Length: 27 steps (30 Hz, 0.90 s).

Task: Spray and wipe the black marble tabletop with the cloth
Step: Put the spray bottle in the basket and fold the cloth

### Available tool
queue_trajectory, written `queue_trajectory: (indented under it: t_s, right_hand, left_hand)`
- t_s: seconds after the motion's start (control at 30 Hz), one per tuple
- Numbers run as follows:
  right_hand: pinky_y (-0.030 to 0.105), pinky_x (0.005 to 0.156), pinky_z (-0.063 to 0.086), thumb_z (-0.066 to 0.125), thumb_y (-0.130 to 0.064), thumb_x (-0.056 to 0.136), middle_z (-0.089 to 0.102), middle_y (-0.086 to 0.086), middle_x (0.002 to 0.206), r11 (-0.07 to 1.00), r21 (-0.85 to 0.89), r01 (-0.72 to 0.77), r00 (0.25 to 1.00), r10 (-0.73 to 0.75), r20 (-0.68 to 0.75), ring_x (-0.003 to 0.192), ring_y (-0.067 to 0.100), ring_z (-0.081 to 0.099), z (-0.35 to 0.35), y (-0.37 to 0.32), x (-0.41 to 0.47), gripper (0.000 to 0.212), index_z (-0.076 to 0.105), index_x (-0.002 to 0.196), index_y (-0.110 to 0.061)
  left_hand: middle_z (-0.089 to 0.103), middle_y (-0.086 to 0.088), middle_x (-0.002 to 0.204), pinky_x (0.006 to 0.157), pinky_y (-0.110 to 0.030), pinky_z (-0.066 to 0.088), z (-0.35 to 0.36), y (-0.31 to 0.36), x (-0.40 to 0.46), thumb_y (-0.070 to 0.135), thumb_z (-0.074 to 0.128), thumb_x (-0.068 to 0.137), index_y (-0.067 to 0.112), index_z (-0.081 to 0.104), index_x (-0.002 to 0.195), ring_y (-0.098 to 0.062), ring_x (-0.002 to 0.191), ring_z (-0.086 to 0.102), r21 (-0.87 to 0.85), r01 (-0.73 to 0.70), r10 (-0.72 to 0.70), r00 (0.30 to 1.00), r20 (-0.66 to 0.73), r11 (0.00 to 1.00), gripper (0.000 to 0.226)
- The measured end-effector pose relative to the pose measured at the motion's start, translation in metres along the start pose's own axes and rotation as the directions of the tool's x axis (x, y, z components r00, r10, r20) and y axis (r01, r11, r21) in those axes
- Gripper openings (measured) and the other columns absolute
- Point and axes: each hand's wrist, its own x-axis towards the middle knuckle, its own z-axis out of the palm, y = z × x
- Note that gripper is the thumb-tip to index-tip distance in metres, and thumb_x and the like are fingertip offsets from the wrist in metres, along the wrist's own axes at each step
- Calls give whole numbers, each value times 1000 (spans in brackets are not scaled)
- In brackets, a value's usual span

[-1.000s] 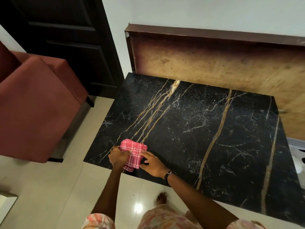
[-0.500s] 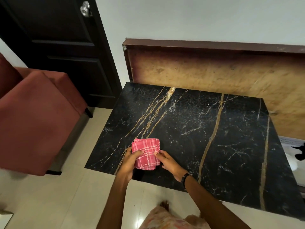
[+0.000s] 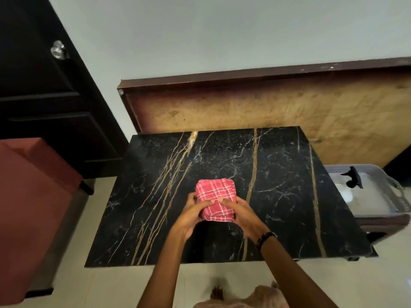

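Note:
The black marble tabletop with gold and white veins fills the middle of the view. A folded red and white checked cloth is over its centre, held from both sides. My left hand grips the cloth's left and near edge. My right hand, with a dark wristband, grips its right side. Whether the cloth rests on the marble or is lifted slightly I cannot tell. No spray bottle is clearly visible.
A red upholstered chair stands left of the table. A dark door is behind it. A wooden board leans on the wall behind the table. A grey basket with a dark object inside sits at the right.
Both hands have carried the cloth from the table's near-left corner toward its centre. The view has shifted, so the basket at the right shows.

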Motion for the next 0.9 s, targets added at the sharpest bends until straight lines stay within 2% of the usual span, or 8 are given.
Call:
queue_trajectory:
  t_s: [0.2,0.37,0.5,0.7,0.77,0.9]
  right_hand:
    - [37,86,54,69,-19,85,71,10,111,988,120,92,988,-75,-138,103,25,67,-68,-28,-23,40,58,122,-11]
    - [37,84,53,71,-21,81,71,9,110,977,147,153,962,-113,-250,101,25,68,-135,-57,-35,44,57,122,-15]
    - [38,84,54,71,-18,81,71,12,110,963,192,190,933,-116,-340,100,27,68,-197,-84,-38,35,60,114,-18]
    - [34,77,54,66,-14,86,69,13,111,936,253,246,887,-112,-448,100,28,66,-312,-123,-40,38,56,122,-9]
    - [33,74,53,64,-11,86,68,13,109,926,271,263,864,-101,-493,98,28,65,-349,-133,-38,33,57,119,-10]
    - [31,73,52,66,-12,86,67,12,110,926,254,279,785,-68,-616,94,23,65,-432,-146,-33,37,57,122,-9]
  left_hand:
    - [68,-8,114,86,-37,56,69,4,21,4,74,73,16,43,124,-20,103,67,149,-49,21,983,185,988,61]
    - [66,-9,118,83,-29,56,141,11,40,8,69,80,19,40,129,-19,106,66,260,-154,58,938,341,953,57]
    - [64,-8,119,89,-33,54,217,7,64,9,63,85,21,37,133,-19,108,63,285,-163,52,932,359,945,56]
    - [63,-2,112,81,-25,55,344,-10,97,8,56,90,16,40,131,-14,102,63,252,-160,71,942,328,954,45]
    - [61,-3,118,82,-24,54,377,-18,112,9,55,91,14,41,132,-15,106,61,263,-155,63,943,327,952,43]
    - [56,-5,130,82,-21,50,434,-39,141,9,54,92,13,46,127,-14,111,56,313,-127,26,951,307,941,36]
